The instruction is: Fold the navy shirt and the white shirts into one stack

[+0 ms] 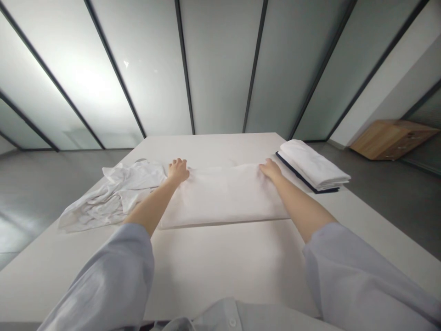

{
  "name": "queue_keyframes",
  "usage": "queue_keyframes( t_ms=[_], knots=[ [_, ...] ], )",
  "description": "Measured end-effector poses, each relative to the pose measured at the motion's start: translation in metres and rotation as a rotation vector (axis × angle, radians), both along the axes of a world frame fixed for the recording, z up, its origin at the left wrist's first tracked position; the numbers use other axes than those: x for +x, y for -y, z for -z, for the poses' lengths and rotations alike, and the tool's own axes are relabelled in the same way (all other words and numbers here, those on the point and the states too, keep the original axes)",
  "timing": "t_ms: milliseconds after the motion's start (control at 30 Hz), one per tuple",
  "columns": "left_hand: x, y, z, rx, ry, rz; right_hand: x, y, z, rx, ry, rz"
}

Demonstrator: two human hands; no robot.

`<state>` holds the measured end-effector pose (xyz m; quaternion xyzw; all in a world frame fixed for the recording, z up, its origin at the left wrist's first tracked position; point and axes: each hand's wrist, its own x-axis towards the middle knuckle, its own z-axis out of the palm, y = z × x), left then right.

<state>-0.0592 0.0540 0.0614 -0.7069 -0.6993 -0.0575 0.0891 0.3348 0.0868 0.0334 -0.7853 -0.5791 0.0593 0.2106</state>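
Observation:
A folded white cloth [225, 195] lies flat as a wide rectangle on the white table in front of me. At its far left corner is my left hand [178, 170], closed with the fingers bent and the thumb against the fabric. My right hand [270, 169] is closed on the far right corner, its fingertips pointing inward along the far edge. Parts of the fingers' grip are hidden by the backs of the hands and the fabric. The cloth's near edge rests straight across the tabletop.
A crumpled heap of white fabric [117, 195] lies left of the cloth. On the right is a stack of folded white cloths [312, 163] with a dark navy piece [299, 175] beneath. The white table [223, 271] ends before frosted glass panels [220, 69]. A wooden cabinet [382, 138] stands far right.

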Motion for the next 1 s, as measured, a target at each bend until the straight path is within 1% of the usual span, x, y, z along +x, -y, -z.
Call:
queue_keyframes(
  t_ms=[33,67,100,133,200,233,267,300,367,433,500,567,700,800,900,1000],
  knots=[
    [0.009,0.004,0.001,0.051,0.005,0.041,-0.008,0.001,0.0,0.017,0.053,-0.015],
    [0.02,0.008,0.002,0.063,0.012,0.089,-0.017,0.003,0.0,0.042,0.108,-0.057],
    [0.033,0.012,0.003,0.041,0.017,0.137,-0.029,0.005,-0.001,0.067,0.161,-0.128],
    [0.047,0.015,0.004,-0.009,0.022,0.18,-0.042,0.008,-0.001,0.081,0.203,-0.23],
    [0.076,0.019,0.008,-0.12,0.038,0.23,-0.07,0.015,0.0,0.059,0.265,-0.457],
    [0.089,0.02,0.012,-0.178,0.056,0.225,-0.083,0.019,0.002,0.034,0.289,-0.538],
    [0.1,0.021,0.016,-0.225,0.086,0.199,-0.096,0.023,0.005,0.004,0.31,-0.59],
    [0.108,0.021,0.021,-0.269,0.117,0.16,-0.107,0.027,0.008,-0.034,0.324,-0.608],
    [0.115,0.02,0.032,-0.309,0.159,0.079,-0.122,0.034,0.017,-0.125,0.33,-0.581],
    [0.111,0.019,0.042,-0.29,0.162,0.047,-0.125,0.036,0.024,-0.198,0.31,-0.52],
    [0.098,0.017,0.049,-0.255,0.146,0.062,-0.119,0.034,0.029,-0.23,0.287,-0.479],
    [0.078,0.016,0.052,-0.244,0.129,0.068,-0.106,0.029,0.031,-0.236,0.278,-0.457],
    [0.032,0.015,0.053,-0.251,0.082,0.059,-0.071,0.02,0.034,-0.211,0.285,-0.409],
    [0.008,0.018,0.054,-0.252,0.057,0.054,-0.049,0.019,0.037,-0.194,0.299,-0.366],
    [0.003,0.026,0.049,-0.152,0.013,0.061,-0.038,0.019,0.04,-0.153,0.313,-0.358],
    [0.017,0.042,0.038,-0.032,-0.036,0.137,-0.038,0.021,0.04,-0.095,0.319,-0.373]
  ],
)
